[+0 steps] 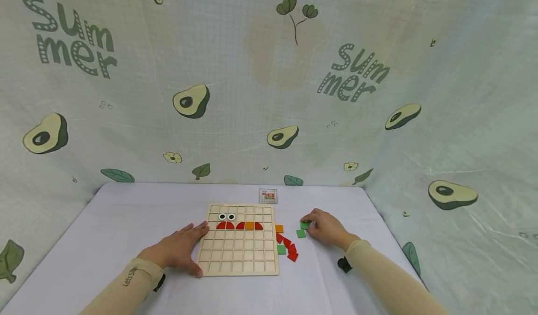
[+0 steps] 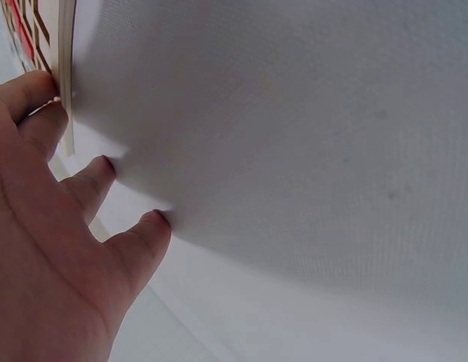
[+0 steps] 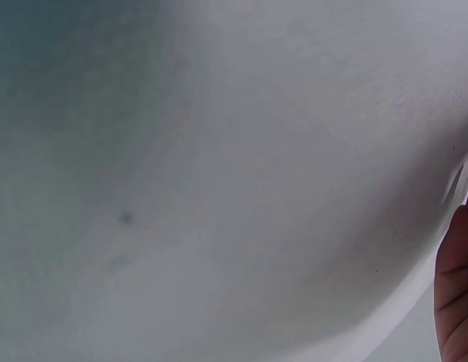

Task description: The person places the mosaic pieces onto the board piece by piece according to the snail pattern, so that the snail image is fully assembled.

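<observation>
A square wooden grid board [image 1: 237, 254] lies on the table, with its left edge beside my left hand [image 1: 178, 249]. The fingers of that hand are spread; thumb and forefinger touch the board's edge, and the left wrist view shows other fingertips on the cloth. On the board sit two eye tiles [image 1: 227, 217], several red curved tiles [image 1: 225, 225] and an orange square [image 1: 250, 225]. To the right, my right hand [image 1: 325, 228] pinches a green square tile [image 1: 304, 225] between thumb and forefinger. Another green tile [image 1: 300, 234] lies just below it. The right wrist view shows only part of this hand.
Along the board's right edge lie an orange tile [image 1: 279, 229], a green tile [image 1: 281, 249] and several red tiles [image 1: 292, 248]. A small picture card [image 1: 268, 196] lies behind the board. White cloth [image 1: 235, 296] covers the table, and a printed curtain [image 1: 235, 156] hangs around it.
</observation>
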A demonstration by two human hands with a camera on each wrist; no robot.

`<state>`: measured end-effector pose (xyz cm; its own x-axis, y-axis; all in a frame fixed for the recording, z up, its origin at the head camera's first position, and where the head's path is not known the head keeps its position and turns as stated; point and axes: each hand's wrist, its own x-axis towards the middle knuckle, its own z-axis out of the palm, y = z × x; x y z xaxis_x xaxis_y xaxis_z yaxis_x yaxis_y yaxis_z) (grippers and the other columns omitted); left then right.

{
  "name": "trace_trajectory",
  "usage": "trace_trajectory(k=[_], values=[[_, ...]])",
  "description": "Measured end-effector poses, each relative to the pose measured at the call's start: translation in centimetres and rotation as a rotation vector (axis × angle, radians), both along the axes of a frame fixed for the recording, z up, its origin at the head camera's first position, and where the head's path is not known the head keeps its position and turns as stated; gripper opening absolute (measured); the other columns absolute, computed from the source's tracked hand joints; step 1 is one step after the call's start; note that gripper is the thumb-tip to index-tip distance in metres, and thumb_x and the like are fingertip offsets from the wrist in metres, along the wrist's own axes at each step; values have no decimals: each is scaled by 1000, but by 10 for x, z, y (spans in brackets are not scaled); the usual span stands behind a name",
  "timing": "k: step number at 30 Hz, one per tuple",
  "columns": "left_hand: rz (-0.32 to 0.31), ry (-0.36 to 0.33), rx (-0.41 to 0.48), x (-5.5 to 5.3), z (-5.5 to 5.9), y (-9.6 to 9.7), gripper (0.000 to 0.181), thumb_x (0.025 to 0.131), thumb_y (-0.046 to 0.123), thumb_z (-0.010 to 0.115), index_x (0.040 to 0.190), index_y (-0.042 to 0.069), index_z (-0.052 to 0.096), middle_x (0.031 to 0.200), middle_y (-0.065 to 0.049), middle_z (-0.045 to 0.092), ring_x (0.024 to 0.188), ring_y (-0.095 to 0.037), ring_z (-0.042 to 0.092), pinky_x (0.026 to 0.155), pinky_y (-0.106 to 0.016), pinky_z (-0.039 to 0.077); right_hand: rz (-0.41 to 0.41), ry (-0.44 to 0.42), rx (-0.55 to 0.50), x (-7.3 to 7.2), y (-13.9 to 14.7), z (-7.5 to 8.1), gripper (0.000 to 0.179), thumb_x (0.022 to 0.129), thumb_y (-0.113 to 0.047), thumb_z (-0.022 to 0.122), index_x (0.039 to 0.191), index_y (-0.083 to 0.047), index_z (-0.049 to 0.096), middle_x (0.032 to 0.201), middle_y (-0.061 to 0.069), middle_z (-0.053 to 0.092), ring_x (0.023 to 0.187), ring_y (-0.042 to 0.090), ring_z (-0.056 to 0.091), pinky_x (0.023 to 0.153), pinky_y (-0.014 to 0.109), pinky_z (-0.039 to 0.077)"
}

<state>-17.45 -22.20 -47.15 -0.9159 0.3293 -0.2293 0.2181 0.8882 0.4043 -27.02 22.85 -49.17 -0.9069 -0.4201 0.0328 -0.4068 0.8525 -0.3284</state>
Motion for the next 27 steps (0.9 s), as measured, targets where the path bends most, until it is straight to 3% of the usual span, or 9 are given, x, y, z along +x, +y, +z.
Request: trace_trajectory(k=[5,12,19,24,27], values=[[-5,-1,5,2,1,1,122,53,53,94,151,4,41,161,-9,31,143,-46,26,109,-68,25,-12,4,-21,-2,0,0,26,85,-15,74,111,-22,75,96,-11,59,83,10,53,82,31,53],[-1,-1,-1,2,0,1,122,52,53,94,151,5,42,160,-10,31,143,-46,26,109,-69,25,-1,-17,-46,-4,-19,15,27,88,-17,73,114,-22,75,100,-9,61,87,12,55,84,32,53],[6,0,-16,0,0,0,121,52,54,94,150,5,43,160,-9,31,143,-46,26,109,-69,26,82,-47,-26,-6,-68,27,29,89,-19,71,118,-22,74,104,-4,62,85,12,54,74,27,52],[7,-6,-6,0,-1,0,122,51,53,94,151,5,42,161,-9,31,143,-46,25,109,-68,25,185,-32,9,1,-115,27,30,90,-21,68,120,-24,74,110,-6,62,90,11,56,80,27,52],[8,-9,-5,-1,-2,0,123,51,54,94,151,5,42,161,-9,31,143,-46,25,110,-68,25,258,-9,21,6,-141,24,31,89,-20,68,118,-25,74,106,-9,62,84,8,55,73,25,51]])
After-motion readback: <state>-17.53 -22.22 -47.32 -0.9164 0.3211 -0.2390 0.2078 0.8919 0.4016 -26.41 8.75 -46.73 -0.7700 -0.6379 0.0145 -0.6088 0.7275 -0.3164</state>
